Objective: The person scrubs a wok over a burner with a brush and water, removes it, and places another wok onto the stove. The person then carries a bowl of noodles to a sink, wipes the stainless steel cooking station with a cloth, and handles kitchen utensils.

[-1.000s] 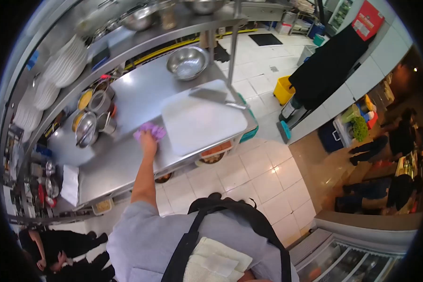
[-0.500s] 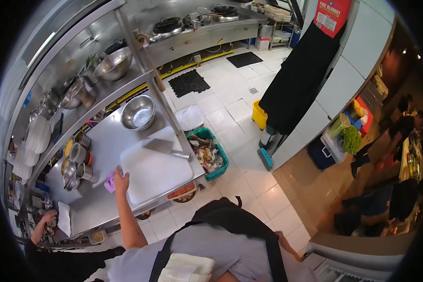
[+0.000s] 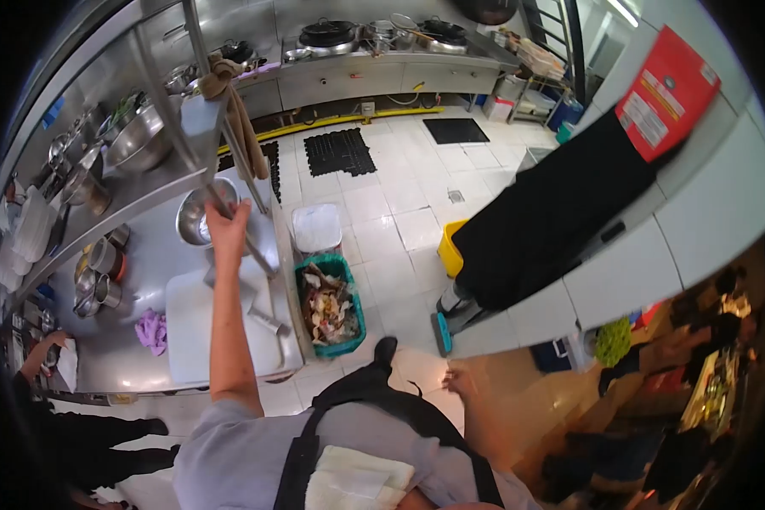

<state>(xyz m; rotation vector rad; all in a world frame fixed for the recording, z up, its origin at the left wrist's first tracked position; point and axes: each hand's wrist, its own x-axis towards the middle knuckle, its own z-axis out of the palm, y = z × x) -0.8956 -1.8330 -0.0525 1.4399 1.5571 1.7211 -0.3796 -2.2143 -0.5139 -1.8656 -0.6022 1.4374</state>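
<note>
My left hand [image 3: 227,225] is wrapped around a metal shelf post [image 3: 262,259] at the front of the steel counter [image 3: 140,370]. Just behind that hand sits a steel bowl [image 3: 192,223], partly hidden by it and the post. A crumpled purple cloth [image 3: 151,331] lies on the counter beside a white cutting board [image 3: 187,340]. On the board rests a cleaver [image 3: 266,320], its blade partly covered by my forearm. My right hand [image 3: 457,382] hangs over the floor at my right side, fingers loosely apart, with nothing in it.
A green bin of scraps [image 3: 357,327] stands at the counter's end, near a white lid [image 3: 317,228]. Pots [image 3: 106,255] stand at the back left. Another person's hand [image 3: 57,340] is at the far left. A broom [image 3: 442,333] leans by the wall.
My left hand has let go of the purple cloth and moved up to the shelf post. My right hand has come into view. My view has turned and shifted right.
</note>
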